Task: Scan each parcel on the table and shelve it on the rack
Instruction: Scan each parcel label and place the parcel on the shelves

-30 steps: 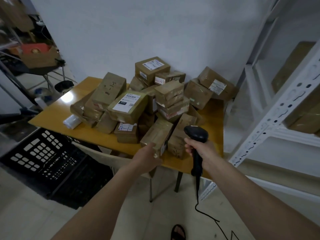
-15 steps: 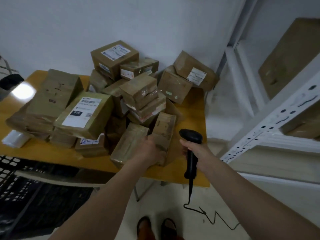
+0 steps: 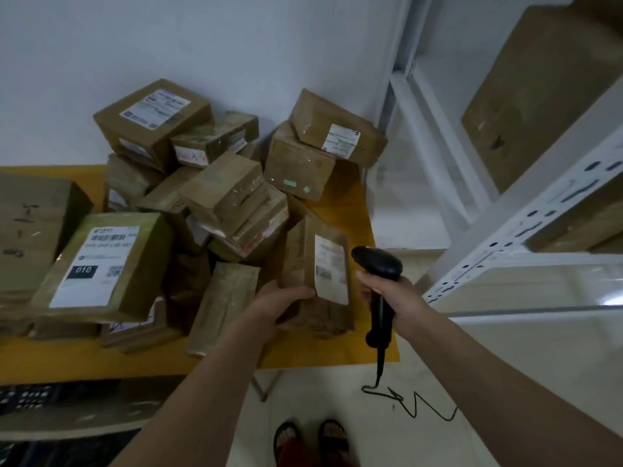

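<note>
- Left hand [image 3: 281, 303] grips the near lower end of a brown parcel [image 3: 317, 264] tilted up on the right front of the worktop [image 3: 323, 352]; thumb wraps its front edge.
- That parcel: cardboard wrapped in glossy clear tape, oblong; a white label [image 3: 332, 267] faces right toward the scanner, print too blurred to read.
- Right hand [image 3: 392, 296] is curled round the grip of a black handheld scanner [image 3: 379, 274]; smooth plastic, rounded head just beside the label; thin black cord [image 3: 408, 404] trails to the floor.
- A long, flat taped parcel [image 3: 224, 305] lies just left of the held one.
- Large parcel [image 3: 108, 264] to the left: white label with barcode, black block reading "010", QR code; other text unreadable.
- Far-left carton [image 3: 30, 227] bears black hand-drawn marks.
- Pile behind: top box [image 3: 153, 117] with printed white label; a small box [image 3: 207, 146] with red scribble on white; a box [image 3: 298, 170] with pale green printed marks; a back-right box [image 3: 337, 129] with white label.
- Worktop is yellow-orange and smooth.
- White perforated metal rack [image 3: 526, 230] at right holds plain brown cartons [image 3: 539, 96].
</note>
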The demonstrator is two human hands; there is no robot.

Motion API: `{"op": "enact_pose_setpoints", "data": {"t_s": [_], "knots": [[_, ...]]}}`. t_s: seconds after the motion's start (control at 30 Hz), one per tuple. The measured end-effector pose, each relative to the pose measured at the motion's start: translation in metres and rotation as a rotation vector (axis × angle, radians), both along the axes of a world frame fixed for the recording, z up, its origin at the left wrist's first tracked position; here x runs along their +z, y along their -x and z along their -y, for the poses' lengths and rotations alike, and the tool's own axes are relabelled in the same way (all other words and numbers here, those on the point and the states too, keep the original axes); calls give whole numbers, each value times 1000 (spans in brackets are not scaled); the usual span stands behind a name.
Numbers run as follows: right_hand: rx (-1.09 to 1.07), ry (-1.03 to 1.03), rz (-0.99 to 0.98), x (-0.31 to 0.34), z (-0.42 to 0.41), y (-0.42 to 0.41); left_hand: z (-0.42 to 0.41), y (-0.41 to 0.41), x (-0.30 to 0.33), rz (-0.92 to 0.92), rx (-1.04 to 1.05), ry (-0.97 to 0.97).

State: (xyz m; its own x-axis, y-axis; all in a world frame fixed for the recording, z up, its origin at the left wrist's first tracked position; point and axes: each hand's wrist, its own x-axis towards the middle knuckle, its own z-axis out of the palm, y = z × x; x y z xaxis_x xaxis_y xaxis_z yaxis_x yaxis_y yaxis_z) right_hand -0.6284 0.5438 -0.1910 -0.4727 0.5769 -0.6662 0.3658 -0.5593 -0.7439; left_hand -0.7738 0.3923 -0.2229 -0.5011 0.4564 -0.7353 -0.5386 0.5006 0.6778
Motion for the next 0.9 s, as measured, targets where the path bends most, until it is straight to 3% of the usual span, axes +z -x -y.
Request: {"op": "enact_pose_setpoints", "data": {"t_s": [0.07, 0.13, 0.4, 0.6, 0.77, 0.9], "knots": [[18, -46, -26, 8, 0, 1, 13, 1, 14, 178, -70, -172], [18, -75, -70, 20, 1, 4, 24, 0, 22, 240, -115, -256], [66, -275, -110, 44, 5, 25, 61, -5, 48, 326, -181, -277], [43, -338, -135, 55, 22, 43, 75, -9, 65, 260, -182, -281], [31, -369, -230, 73, 40, 62, 71, -14, 76, 101, 0, -214], [-9, -416, -251, 90, 44, 74, 82, -7, 82, 46, 8, -265]]}}
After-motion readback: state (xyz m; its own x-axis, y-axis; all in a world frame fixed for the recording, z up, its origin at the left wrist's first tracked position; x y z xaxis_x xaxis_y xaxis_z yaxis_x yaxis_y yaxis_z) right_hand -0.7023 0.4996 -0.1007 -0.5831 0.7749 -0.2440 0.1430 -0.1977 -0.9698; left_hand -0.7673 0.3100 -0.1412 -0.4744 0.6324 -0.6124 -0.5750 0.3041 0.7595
